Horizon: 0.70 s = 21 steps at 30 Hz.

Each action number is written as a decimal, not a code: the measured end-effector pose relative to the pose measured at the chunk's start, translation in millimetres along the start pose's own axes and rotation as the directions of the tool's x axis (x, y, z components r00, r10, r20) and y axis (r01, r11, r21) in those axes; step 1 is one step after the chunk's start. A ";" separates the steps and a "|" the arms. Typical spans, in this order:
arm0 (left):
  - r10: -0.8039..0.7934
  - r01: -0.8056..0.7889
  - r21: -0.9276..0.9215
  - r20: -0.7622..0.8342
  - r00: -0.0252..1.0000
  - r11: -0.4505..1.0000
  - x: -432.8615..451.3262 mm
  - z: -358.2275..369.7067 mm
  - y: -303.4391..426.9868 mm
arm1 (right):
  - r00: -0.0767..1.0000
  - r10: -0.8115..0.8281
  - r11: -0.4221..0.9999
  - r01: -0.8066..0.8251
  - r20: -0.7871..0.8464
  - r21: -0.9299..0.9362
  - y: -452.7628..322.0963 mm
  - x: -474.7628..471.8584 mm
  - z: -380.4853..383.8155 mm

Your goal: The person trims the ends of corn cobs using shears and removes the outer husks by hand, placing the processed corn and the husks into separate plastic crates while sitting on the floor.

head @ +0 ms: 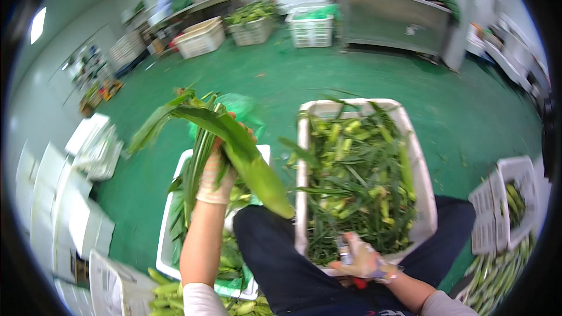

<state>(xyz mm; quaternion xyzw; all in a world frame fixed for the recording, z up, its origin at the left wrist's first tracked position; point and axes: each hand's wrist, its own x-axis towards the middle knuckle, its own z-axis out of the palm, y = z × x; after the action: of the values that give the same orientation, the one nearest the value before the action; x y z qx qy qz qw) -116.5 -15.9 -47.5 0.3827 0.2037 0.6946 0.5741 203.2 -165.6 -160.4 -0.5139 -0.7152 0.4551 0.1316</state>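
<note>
My left hand (217,186), in a thin glove, is raised over the white foam box and grips an unshucked ear of corn (259,173). Long green husk leaves hang from the ear on both sides of my wrist. Low at the near end of the white plastic crate (300,210), my gloved right hand (366,259) is closed around a metal hand tool (344,252). A red part (360,282) shows just below that hand; the tool's exact kind is unclear. Cut husks and leaves (358,175) fill the crate between my knees.
The white foam box (164,243) with leafy corn stands at my left, beside more ears (167,296). Foam boxes (83,224) line the left side. Baskets (485,215) and long green vegetables (500,276) are at right. A steel table (393,19) stands across the green floor (272,74).
</note>
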 end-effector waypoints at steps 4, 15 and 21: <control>-0.261 0.181 -0.273 -0.292 0.920 0.945 35.5 4.6 -89.1 | 0.981 0.098 0.993 -0.108 -0.168 -0.052 -8.9 -1.0 19.5; -0.547 0.655 -0.039 -0.589 0.595 0.755 -39.3 29.8 -230.9 | 0.506 -0.288 0.937 -0.026 -0.813 -0.349 70.6 28.5 -3.5; -0.479 0.598 -0.090 -0.699 0.532 0.796 -56.7 24.9 -222.1 | 0.649 0.109 0.977 -0.209 -0.753 -0.039 80.5 26.5 -0.5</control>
<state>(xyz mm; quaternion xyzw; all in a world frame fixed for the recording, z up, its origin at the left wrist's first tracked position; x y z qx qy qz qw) 47.8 -16.6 -209.3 0.0579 0.5653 0.5541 0.6083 241.5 -138.1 -230.8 -0.7226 -0.5769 0.1698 0.3409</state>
